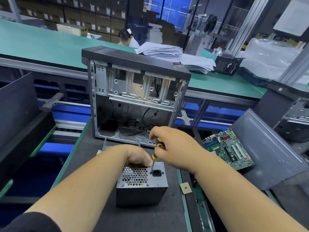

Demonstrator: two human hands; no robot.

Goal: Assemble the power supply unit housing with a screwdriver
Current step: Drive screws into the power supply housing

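head view: left hand (138, 156) grips the power supply (142, 183) steady at the worktop (93, 164) middle; right hand (168, 144) grasps the screwdriver (157, 151), tip at a socket screw.

no legible txt anywhere, carton labels (93, 7) too blurred, black box (225, 65) print unreadable

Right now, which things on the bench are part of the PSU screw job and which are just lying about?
In use:
power supply box, held at its top edge by the left hand
screwdriver, gripped by the right hand, tip at a screw beside the power socket

Lying about:
open computer case
circuit board
small chip
paper stacks
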